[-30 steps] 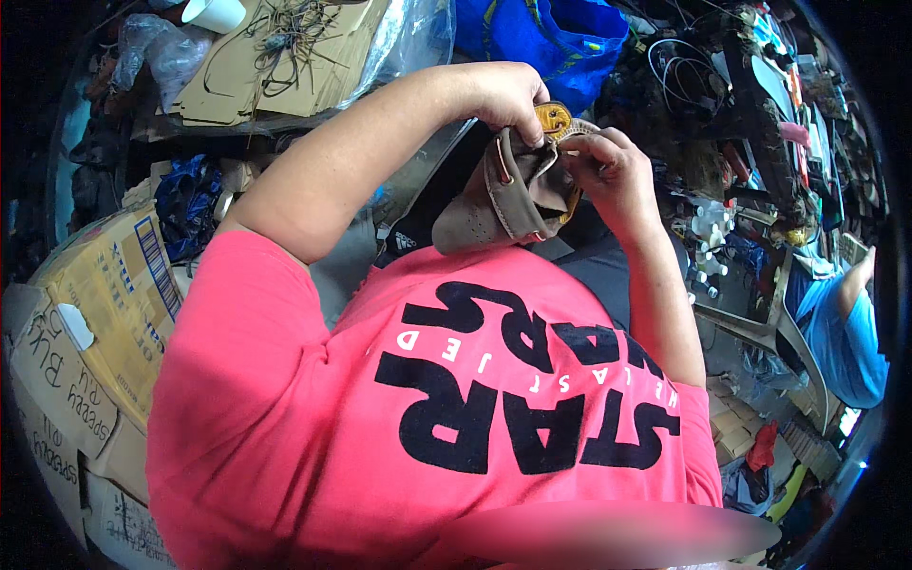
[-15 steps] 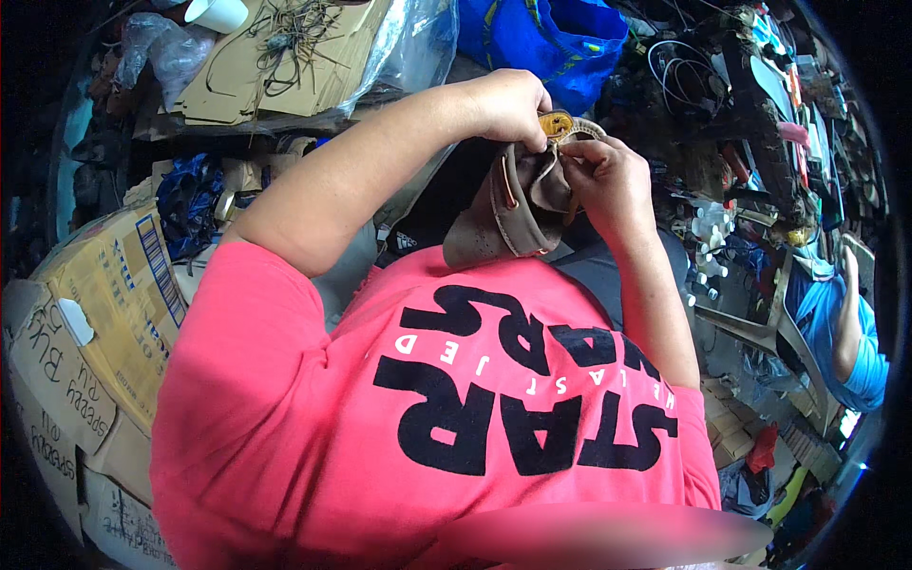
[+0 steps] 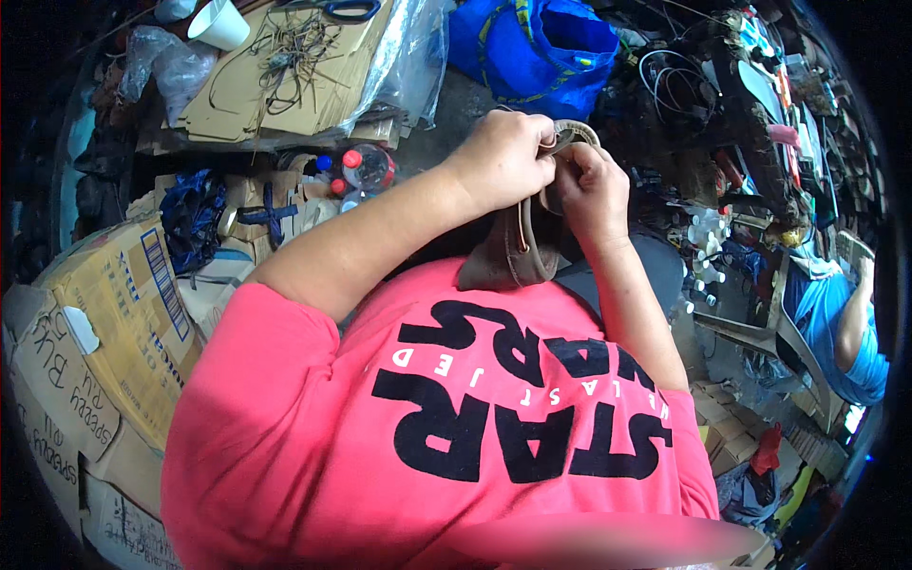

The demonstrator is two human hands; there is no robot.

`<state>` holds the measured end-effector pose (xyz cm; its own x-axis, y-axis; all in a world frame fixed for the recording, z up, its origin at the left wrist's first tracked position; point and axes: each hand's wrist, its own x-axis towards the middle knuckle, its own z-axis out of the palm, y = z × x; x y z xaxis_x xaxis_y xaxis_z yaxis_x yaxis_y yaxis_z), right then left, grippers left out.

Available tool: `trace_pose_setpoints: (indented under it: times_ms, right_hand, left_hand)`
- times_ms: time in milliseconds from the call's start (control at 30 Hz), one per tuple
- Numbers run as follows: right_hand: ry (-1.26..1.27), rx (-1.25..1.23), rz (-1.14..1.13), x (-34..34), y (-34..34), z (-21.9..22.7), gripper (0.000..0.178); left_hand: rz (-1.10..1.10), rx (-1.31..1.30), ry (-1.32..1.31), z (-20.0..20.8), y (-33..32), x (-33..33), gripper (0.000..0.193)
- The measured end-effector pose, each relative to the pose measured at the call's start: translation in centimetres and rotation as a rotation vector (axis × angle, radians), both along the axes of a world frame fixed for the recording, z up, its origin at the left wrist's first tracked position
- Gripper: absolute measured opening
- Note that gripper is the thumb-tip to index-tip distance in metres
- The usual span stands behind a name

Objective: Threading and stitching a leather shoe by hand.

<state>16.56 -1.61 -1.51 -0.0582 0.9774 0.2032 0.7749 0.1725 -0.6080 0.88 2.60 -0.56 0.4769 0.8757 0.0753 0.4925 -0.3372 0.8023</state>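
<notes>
A brown leather shoe upper (image 3: pixel 503 255), with a light stitched rim at its top, hangs down in front of my pink shirt. My left hand (image 3: pixel 503 157) is closed on its upper edge, thumb and fingers pinched together. Close beside it, my right hand (image 3: pixel 596 198) pinches the same edge just below the rounded rim. The fingers cover the spot between the two hands, so whether a small tool or thread is there cannot be seen.
Ahead stands a blue bag (image 3: pixel 499 57). Cardboard sheets (image 3: pixel 223 119) with tangled cords and a white cup (image 3: pixel 220 27) lie far left. Capped bottles (image 3: pixel 369 169) sit beyond my left forearm; a large carton (image 3: pixel 109 309) is at left. Another person's blue sleeve (image 3: pixel 836 328) shows at right.
Both hands have turned inward and closed nearer together around the upper's edge. The yellow-orange piece with holes by my left thumb is now out of sight. Bottles have come into view beyond my left forearm.
</notes>
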Motion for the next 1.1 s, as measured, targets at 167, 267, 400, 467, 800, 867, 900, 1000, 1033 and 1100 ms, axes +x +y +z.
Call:
trace_pose_setpoints:
  times_ms: [167,267,400,467,800,867,900,1000,1033,1100]
  right_hand:
    - [0.220,0.050,-0.018,1.1,0.8,1.7,0.017]
    - [0.362,0.026,-0.028,1.4,0.7,1.3,0.016]
    - [0.402,0.046,0.010,1.1,0.1,0.2,0.019]
    - [0.399,0.008,0.018,1.2,0.0,0.3,0.019]
    - [0.657,-0.126,0.026,1.1,0.2,-1.1,0.015]
    - [0.768,-0.170,0.003,0.8,0.1,-1.0,0.014]
    - [0.881,-0.213,-0.022,0.6,0.1,-0.9,0.013]
    - [1.075,-0.269,-0.044,0.3,0.1,-1.0,0.013]
    - [1.075,-0.271,-0.040,0.3,0.1,-1.0,0.013]
    - [1.157,-0.292,-0.024,0.2,0.1,-1.0,0.014]
  left_hand:
    - [0.079,0.488,-0.109,2.1,-0.3,-0.3,0.016]
    - [0.084,0.707,-0.150,1.7,-0.7,0.1,0.024]
    - [0.106,0.602,-0.251,0.1,-1.2,0.3,0.026]
    - [0.115,0.550,-0.275,-0.4,-1.7,0.4,0.028]
    - [0.232,0.384,-0.389,-0.7,-2.2,0.8,0.044]
    - [0.249,0.347,-0.419,-0.8,-2.2,0.8,0.046]
    - [0.236,0.376,-0.395,-1.0,-2.1,0.7,0.045]
    - [0.220,0.404,-0.376,-1.1,-2.1,0.7,0.042]
    - [0.215,0.401,-0.380,-1.1,-2.1,0.6,0.041]
    - [0.206,0.399,-0.372,-1.1,-2.1,0.6,0.039]
